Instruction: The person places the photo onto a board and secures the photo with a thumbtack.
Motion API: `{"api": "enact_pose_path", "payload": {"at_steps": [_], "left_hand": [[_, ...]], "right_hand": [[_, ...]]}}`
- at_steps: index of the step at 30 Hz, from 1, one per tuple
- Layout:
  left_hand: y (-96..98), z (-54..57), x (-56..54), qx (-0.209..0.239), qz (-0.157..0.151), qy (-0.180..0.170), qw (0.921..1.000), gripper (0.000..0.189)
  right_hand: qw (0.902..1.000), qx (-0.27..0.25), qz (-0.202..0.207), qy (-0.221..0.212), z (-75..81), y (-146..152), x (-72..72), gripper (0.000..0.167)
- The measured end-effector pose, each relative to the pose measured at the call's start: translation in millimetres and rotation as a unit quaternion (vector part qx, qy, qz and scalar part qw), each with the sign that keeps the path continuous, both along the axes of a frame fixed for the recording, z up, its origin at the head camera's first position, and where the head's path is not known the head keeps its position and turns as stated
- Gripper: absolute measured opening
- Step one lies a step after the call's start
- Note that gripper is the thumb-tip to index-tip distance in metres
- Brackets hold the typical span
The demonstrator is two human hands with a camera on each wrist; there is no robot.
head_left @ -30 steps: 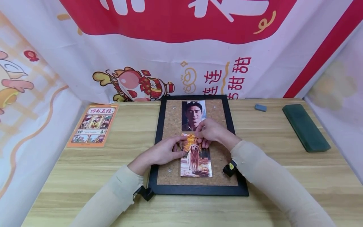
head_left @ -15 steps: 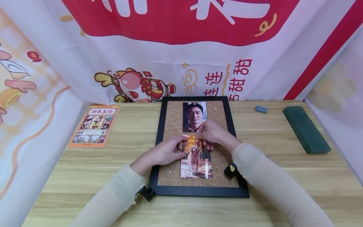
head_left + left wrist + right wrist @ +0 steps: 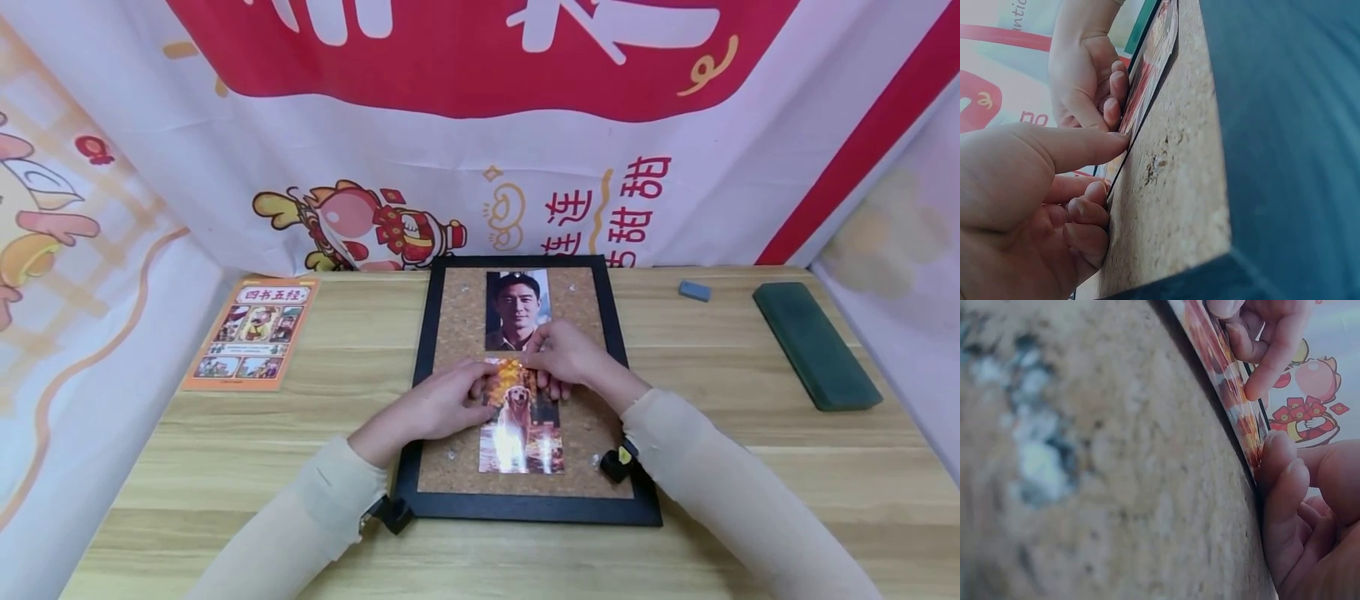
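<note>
A photo of a golden retriever (image 3: 517,425) lies on a black-framed cork board (image 3: 459,479), just below a portrait photo (image 3: 517,308). My left hand (image 3: 442,402) rests at the dog photo's left side, its thumb and index finger pressing on the print and the other fingers bent against the cork. At the photo's top edge, thumb and index finger of my right hand (image 3: 570,354) pinch what looks like a small clear pushpin, mostly hidden by the fingertips. In the left wrist view the left thumb (image 3: 1094,147) lies straight on the photo's edge.
Clear pushpins are stuck in the cork, one pushpin (image 3: 452,455) at lower left. An orange comic book (image 3: 251,333) lies to the left on the wooden table (image 3: 720,500). Over on the right are a blue eraser (image 3: 695,291) and a dark green case (image 3: 817,346). A printed curtain hangs behind.
Both hands stay at the top of the dog photo with almost the same grip. The whole scene shifts slightly down and right in the head view, and glare on the photo has grown.
</note>
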State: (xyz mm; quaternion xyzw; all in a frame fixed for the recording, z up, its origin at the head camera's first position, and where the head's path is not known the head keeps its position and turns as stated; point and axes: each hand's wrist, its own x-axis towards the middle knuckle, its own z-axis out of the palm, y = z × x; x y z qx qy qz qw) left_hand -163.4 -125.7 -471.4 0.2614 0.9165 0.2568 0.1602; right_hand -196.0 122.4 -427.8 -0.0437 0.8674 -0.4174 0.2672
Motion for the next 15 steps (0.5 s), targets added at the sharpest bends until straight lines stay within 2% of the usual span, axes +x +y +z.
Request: {"api": "enact_pose_path", "payload": {"at_steps": [3,6,12,15], "left_hand": [[0.4,0.1,-0.1,0.004,-0.005,0.005,1.0,0.062],[0.7,6.9,2.1,0.011,-0.007,0.003,0.9999,0.06],[0.2,38.6,14.8,0.064,0.004,-0.03,0.9975,0.05],[-2.4,49.4,19.8,0.08,0.013,-0.048,0.9956,0.05]], "right_hand": [[0.9998,-0.019,0.004,0.01,-0.1,3,2.3,0.016],[0.9993,-0.035,0.006,0.015,0.6,5,5.7,0.015],[0.9982,-0.055,0.009,0.02,3.4,10,13.5,0.02],[0.9978,-0.062,0.008,0.023,5.9,14,17.3,0.022]]}}
